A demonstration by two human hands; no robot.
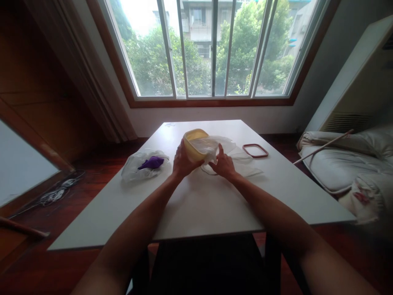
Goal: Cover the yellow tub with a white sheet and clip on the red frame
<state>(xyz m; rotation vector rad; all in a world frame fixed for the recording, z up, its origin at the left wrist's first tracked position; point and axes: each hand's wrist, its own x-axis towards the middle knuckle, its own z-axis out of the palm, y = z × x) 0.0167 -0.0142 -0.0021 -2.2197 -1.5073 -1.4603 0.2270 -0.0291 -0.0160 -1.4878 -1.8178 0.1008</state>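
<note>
A yellow plastic bin (190,150) is tipped on its side near the middle of the white table, its mouth turned toward the right. My left hand (183,163) grips the bin from the left and below, thumb along its lower edge. A thin, translucent white plastic bag (229,144) lies partly inside the mouth and spreads out to the right over the tabletop. At the mouth, my right hand (223,163) holds gathered film between thumb and fingers, the index finger pointing up. A brown rounded-square ring (255,156) lies flat farther right.
On the left of the white table (208,213) rests another clear plastic bag (131,168) with a purple bundle (151,162) on it. A padded seat with a stick (322,147) stands right of the table. Cables (55,194) lie on the left floor.
</note>
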